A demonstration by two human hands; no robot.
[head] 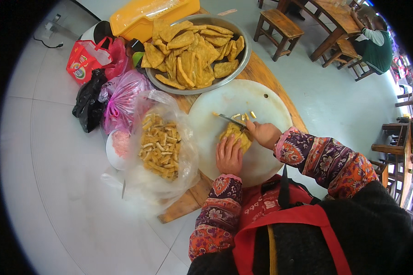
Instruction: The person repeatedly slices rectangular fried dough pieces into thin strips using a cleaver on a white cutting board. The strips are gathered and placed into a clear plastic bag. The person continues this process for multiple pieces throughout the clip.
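On a round white cutting board [210, 103] lies a flat piece of yellow-brown food, perhaps fried tofu [244, 146]. The spread fingers of my left hand [229, 154] press on it. My right hand [264, 133] grips a knife [230, 119], whose blade lies along the far edge of the piece. A few thin cut strips [236, 116] rest just beyond the blade. Left of the board, an open clear plastic bag [189, 154] holds many cut strips [161, 144]. Behind the board, a metal basin [246, 51] is heaped with uncut pieces [192, 51].
The wooden table [261, 70] shows around the board. An orange plastic container [130, 25], a red bag [86, 62], a pink plastic bag [124, 99], a black bag [89, 98] and a white bowl with pink contents [114, 160] stand at left. A person [377, 51] sits by another table, near wooden stools [282, 24].
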